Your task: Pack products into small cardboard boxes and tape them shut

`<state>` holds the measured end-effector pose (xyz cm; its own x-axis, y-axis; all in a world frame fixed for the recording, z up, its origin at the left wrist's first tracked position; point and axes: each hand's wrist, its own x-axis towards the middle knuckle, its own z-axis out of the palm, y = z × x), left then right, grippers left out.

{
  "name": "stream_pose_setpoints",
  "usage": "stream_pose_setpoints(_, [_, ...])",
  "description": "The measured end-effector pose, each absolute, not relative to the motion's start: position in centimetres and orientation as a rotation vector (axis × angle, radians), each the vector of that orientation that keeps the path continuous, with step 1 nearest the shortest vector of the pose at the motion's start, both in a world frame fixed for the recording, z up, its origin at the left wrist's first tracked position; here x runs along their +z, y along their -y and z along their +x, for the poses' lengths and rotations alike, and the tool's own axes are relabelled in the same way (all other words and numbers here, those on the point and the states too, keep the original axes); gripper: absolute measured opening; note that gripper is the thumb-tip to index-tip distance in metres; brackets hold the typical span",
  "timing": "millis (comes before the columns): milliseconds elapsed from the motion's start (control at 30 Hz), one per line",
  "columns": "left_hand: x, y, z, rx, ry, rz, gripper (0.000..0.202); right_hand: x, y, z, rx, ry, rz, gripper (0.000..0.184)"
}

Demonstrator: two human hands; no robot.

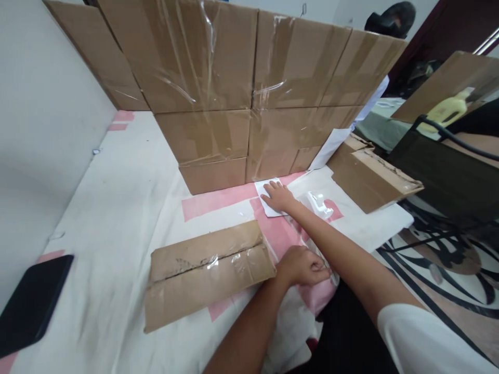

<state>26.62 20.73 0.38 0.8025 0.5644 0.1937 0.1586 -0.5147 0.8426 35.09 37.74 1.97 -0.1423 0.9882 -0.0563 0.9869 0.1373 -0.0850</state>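
My right hand (277, 197) lies with its fingers spread on a white sheet of paper (273, 212), at the foot of the stacked cardboard boxes (288, 130). Closer to me, my left hand (304, 267) is closed with its fingers curled in. What it holds, if anything, is hidden. Clear plastic (319, 205) lies to the right of my right forearm, and some more shows beside my left hand. Left of that hand, a taped flat cardboard box (206, 275) rests on the white and pink cloth (128, 208).
The taped boxes form a wall across the far side. A dark tablet-like object (33, 301) lies at the left edge. On the right are an open cardboard box (370, 176), a dark chair (448, 161) and a yellow jug (448, 109). Patterned floor (452, 265) shows below.
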Motion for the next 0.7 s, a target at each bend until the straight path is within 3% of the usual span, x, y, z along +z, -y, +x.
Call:
stream_pose_setpoints(200, [0.5,-20.9,26.6,0.563,-0.546,2.072,0.050,1.4,-39.2,33.9,0.020,2.281,-2.061,0.057])
stream_pose_setpoints(433, [0.5,-20.8,26.6,0.552,-0.545,2.096,0.046,2.0,-37.0,34.4,-0.105,2.165,-1.910,0.041])
stream_pose_setpoints(700, [-0.2,-20.8,26.7,0.559,-0.530,2.116,0.047,5.7,-32.5,46.5,-0.108,1.784,-1.963,0.037])
